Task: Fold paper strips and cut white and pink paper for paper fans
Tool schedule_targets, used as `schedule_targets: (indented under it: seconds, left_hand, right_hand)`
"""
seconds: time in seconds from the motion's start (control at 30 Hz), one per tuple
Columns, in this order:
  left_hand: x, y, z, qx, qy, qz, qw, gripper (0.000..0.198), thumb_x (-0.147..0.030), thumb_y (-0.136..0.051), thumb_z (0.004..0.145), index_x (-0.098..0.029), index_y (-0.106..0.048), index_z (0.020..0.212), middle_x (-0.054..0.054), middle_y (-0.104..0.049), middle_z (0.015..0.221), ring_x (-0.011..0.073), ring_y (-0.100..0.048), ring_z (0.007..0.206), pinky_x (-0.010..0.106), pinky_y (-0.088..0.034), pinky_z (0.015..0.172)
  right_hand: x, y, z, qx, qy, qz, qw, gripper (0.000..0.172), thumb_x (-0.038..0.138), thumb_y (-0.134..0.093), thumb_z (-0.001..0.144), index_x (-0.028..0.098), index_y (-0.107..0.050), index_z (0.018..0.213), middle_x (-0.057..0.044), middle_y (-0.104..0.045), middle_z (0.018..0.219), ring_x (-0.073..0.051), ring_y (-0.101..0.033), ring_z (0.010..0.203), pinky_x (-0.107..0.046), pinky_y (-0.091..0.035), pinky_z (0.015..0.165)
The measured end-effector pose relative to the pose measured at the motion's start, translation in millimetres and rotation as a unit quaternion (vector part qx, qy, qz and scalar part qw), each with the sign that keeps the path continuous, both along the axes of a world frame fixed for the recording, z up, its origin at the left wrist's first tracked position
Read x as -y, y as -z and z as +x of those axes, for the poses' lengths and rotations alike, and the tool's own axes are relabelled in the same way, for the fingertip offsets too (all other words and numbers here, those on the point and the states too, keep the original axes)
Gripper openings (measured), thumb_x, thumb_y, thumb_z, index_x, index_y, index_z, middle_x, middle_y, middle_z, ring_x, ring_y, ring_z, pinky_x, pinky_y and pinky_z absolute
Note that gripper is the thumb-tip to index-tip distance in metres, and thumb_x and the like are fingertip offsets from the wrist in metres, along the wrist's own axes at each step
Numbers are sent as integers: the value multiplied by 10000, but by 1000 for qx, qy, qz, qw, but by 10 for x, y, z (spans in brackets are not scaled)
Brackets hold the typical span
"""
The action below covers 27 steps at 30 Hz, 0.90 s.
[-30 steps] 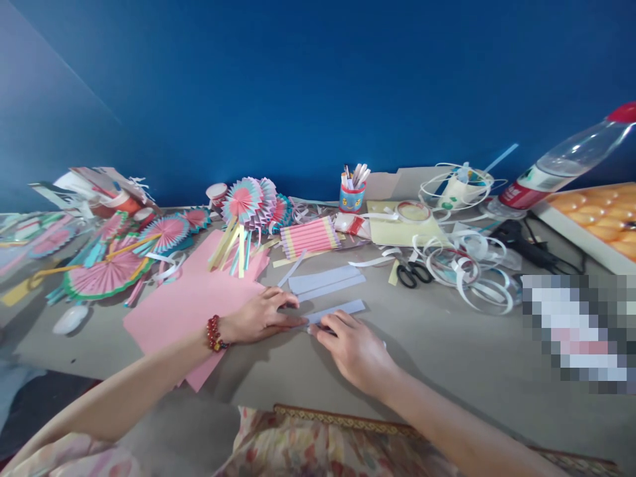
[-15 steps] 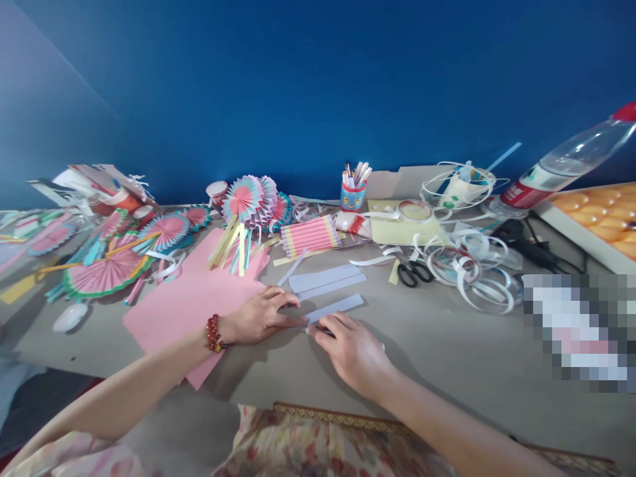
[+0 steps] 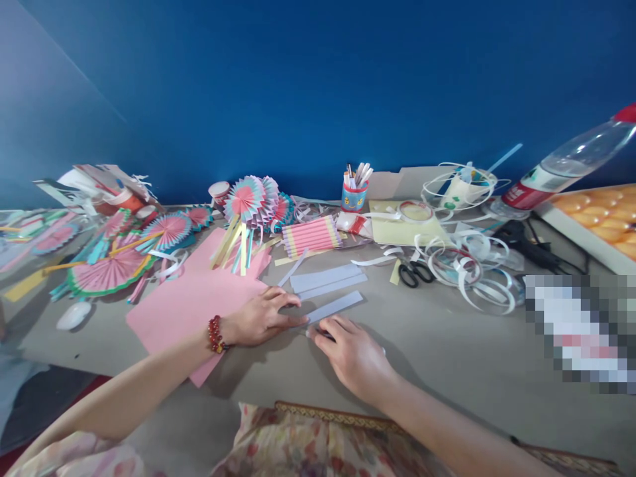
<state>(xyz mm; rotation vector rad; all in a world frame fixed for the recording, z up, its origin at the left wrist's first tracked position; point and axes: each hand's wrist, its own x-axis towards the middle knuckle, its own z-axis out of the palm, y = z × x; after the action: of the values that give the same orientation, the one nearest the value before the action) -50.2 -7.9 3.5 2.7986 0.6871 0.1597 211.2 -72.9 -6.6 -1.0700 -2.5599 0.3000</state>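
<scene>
A narrow pale-lavender paper strip lies slantwise on the table, its near end between my two hands. My left hand rests over the pink paper's corner, fingers stretched out and apart, the thumb tip touching the strip's near end. My right hand is curled on the table beside that same end. Something small and white peeks out from under its fingertips and at its outer edge; most of it is hidden. Just beyond lie wider lavender paper pieces. Large pink paper sheets spread beneath my left forearm.
Pleated paper fans crowd the left. Behind the hands stand a pleated rosette and a pen cup. To the right are black-handled scissors, curled white strips, a black glue gun and a plastic bottle.
Hardly anything differs. Both hands keep their places at the strip's near end, and the whole view has shifted very slightly.
</scene>
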Motion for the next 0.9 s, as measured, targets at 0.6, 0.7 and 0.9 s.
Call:
schedule_targets:
  seconds: [0.6, 0.7, 0.9]
  left_hand:
    - [151, -24, 129, 62, -95, -60, 992, 460, -499, -530, 949, -208, -491, 1302, 112, -545, 1267, 268, -478, 1207, 406, -387, 1034]
    - [206, -12, 231, 40, -150, -39, 987, 284, -417, -515, 974, -196, -532, 1152, 96, -570, 1177, 257, -520, 1114, 405, -418, 974]
    - [196, -80, 348, 48, -194, -57, 978, 39, -225, -548, 941, -197, -526, 926, 39, -603, 962, 209, -577, 915, 345, -442, 840]
  right_hand:
    - [224, -115, 670, -60, 49, -48, 996, 366, 89, -418, 943, 228, -639, 1201, -77, -627, 999, -181, -588, 901, -283, -492, 783]
    - [208, -99, 968, -72, 105, -21, 992, 389, 101, -411, 953, 237, -624, 1249, -87, -628, 1019, -182, -608, 896, -293, -514, 778]
    - [231, -45, 1187, -87, 161, 25, 983, 359, 146, -436, 954, 261, -646, 1222, -83, -638, 1004, -190, -635, 890, -305, -540, 765]
